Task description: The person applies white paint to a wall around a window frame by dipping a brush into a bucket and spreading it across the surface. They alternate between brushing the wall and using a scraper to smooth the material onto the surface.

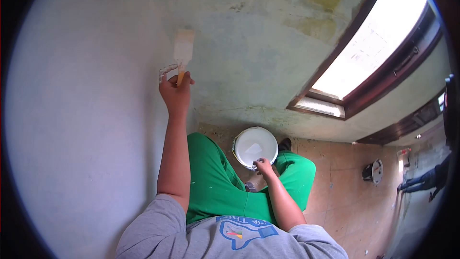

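My left hand point(176, 93) is raised against the wall, closed on the orange-brown handle of a putty knife point(184, 45). Its wide pale blade lies close to the wall surface, pointing up; whether it touches cannot be told. White paste coats some of the left fingers. A white bucket point(241, 139) with a wire handle stands between my legs, with pale material inside. At the bucket's near rim, my right hand point(263, 167) is closed with its fingers on the edge; whitish smears show on the fingers.
The patchy wall point(239, 62) runs ahead, with another wall point(86, 115) at left. A dark-framed window point(316, 84) is at upper right. On the tiled floor point(330, 182) stands a second bucket point(377, 171). Another person point(426, 180) is at far right.
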Demonstrator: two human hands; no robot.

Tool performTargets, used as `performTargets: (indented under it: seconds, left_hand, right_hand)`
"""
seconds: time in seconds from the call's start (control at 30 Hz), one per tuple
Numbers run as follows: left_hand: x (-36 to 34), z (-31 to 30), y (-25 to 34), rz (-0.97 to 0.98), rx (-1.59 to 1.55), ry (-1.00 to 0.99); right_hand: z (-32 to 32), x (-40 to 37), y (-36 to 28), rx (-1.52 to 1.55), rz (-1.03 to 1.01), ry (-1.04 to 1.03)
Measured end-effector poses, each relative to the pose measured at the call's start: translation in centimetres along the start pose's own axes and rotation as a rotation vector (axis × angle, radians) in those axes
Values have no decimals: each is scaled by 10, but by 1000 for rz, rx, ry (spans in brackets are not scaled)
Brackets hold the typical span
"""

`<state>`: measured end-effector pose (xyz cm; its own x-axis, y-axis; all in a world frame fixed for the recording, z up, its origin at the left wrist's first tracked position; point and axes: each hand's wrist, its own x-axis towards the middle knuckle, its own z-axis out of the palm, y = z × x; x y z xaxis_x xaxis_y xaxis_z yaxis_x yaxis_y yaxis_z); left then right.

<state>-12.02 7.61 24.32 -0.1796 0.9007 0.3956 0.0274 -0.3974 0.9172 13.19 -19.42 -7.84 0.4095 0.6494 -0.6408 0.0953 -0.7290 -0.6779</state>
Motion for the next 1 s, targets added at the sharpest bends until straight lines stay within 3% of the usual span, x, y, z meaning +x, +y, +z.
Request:
performTargets:
  seconds: [0.03,0.13,0.27,0.37,0.43,0.77,0.93,1.0]
  left_hand:
    - [4,1,-2,116,-11,38]
    - [17,2,-1,229,37,161]
    - [31,4,6,262,136,106]
    - [40,15,8,124,205,60]
    - [50,25,-1,440,147,115]
    - [39,15,-19,367,290,19]
    - [31,-5,-3,232,407,-108]
    - [26,-14,11,261,440,-106]
  right_hand:
    - [1,0,1,17,11,10]
    - [-1,-2,0,29,26,6]
    - [-2,-9,-6,41,31,-22]
    - [-1,-8,-8,37,50,-28]
    - [-1,-10,-8,25,44,-36]
    - [1,-7,-7,16,40,-36]
    - [2,-7,-8,15,33,-46]
    - [2,-7,-6,13,34,-41]
